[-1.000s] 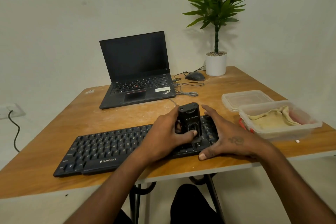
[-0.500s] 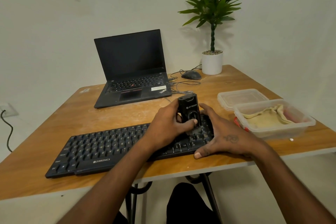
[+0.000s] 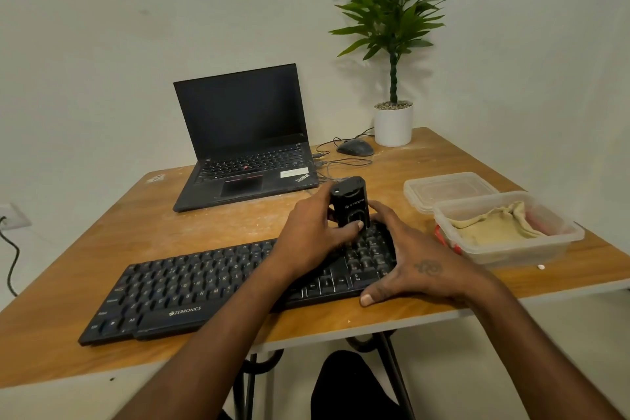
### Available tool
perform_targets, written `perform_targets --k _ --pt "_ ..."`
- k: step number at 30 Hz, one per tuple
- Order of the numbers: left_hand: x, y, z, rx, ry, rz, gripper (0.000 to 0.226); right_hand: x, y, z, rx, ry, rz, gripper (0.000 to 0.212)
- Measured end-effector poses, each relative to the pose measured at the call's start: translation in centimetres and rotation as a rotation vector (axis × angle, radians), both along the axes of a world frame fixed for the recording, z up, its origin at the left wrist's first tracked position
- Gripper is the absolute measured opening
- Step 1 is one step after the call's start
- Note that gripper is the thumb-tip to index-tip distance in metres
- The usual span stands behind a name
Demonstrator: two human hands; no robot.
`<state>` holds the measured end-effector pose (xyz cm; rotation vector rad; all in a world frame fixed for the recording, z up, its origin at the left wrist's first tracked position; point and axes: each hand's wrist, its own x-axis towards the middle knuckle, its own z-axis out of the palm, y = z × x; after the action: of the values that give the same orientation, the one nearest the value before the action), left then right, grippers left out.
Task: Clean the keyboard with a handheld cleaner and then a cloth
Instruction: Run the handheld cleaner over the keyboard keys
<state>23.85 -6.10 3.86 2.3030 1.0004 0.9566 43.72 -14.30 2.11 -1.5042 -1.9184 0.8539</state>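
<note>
A black keyboard [image 3: 204,286] lies along the front of the wooden table [image 3: 221,222]. My left hand [image 3: 313,235] grips a small black handheld cleaner [image 3: 349,203], held upright with its lower end on the keys at the keyboard's right end. My right hand [image 3: 419,266] lies flat over the keyboard's right edge, fingers spread, thumb at the front edge. A yellowish cloth [image 3: 494,225] sits crumpled in a clear plastic box [image 3: 559,239] to the right.
An open black laptop [image 3: 245,140] stands behind the keyboard. A mouse [image 3: 354,148] with loose cables and a potted plant [image 3: 393,123] occupy the back right corner. A clear lid [image 3: 446,187] lies behind the box. A small white bit [image 3: 540,267] lies near the table's front edge.
The cleaner has shifted slightly toward the back of the keyboard's right end in my left hand. My right hand stays on the keyboard's right edge. The head view moved a little.
</note>
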Motion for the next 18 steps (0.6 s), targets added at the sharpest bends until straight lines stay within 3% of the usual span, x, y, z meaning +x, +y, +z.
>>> perform_targets --k 5,18 --pt "1.6 1.4 -0.3 0.018 -0.002 0.06 0.061 0.0 0.0 0.1 0.004 0.011 -0.017 0.151" --pt "1.0 -1.5 0.4 -0.188 0.009 -0.189 0.052 -0.1 -0.1 0.3 0.05 0.04 -0.007 0.149"
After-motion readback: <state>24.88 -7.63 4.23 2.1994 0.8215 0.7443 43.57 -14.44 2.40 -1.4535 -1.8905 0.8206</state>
